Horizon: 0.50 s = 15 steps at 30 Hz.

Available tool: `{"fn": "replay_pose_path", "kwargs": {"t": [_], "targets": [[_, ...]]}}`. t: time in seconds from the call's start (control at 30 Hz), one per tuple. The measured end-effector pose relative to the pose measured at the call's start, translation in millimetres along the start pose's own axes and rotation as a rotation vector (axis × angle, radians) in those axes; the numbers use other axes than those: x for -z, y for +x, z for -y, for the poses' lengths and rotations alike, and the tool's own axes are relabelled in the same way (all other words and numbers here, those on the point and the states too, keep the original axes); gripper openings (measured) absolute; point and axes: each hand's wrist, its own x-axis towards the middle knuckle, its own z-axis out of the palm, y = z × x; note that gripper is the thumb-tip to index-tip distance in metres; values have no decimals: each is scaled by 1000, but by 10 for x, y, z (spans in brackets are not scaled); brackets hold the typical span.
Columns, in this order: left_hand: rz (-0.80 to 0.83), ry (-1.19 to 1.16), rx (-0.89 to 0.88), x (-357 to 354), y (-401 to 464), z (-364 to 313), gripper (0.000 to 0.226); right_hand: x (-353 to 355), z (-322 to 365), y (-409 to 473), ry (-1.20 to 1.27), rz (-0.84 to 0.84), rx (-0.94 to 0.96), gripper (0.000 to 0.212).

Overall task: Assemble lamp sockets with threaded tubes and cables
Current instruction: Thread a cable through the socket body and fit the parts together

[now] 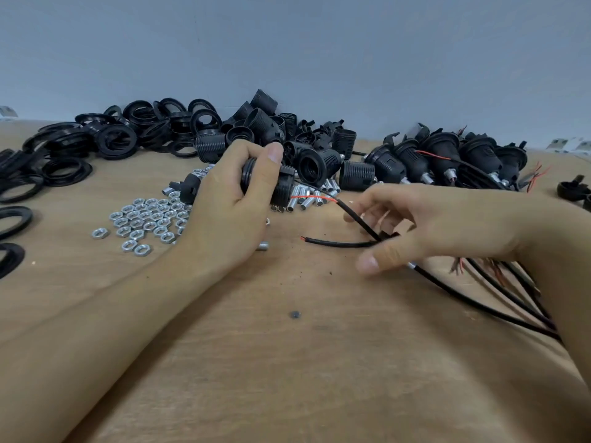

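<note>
We have just the one view, from a wide-angle camera on the person's head, looking forward and down across the worktop [287,362]. We sit close: both forearms run in from the bottom corners, the left hand [236,199] and right hand [415,225] fill mid-frame. Beyond them we face the grey wall [287,43], where the worktop's far edge curves with the lens. There is no second view to overlap.

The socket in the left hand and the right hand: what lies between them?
In the head view, small metal tubes, a red wire end and bare table lie between the socket and right hand.
</note>
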Motion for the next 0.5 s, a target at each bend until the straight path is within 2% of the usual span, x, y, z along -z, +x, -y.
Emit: {"fn": "replay_pose_path", "kwargs": {"t": [0.13, 0.23, 0.43, 0.5], "targets": [[-4, -32, 14, 5, 13, 15, 26, 30, -44, -18, -50, 16, -12, 55], [14, -20, -35, 17, 10, -4, 21, 71, -27, -33, 174, -30, 77, 45], [81, -21, -140, 15, -28, -36, 14, 2, 112, -9, 390, -340, 234, 47], [105, -25, -166, 16, -37, -52, 11, -94, 182, 25, 345, -404, 248, 47]]}}
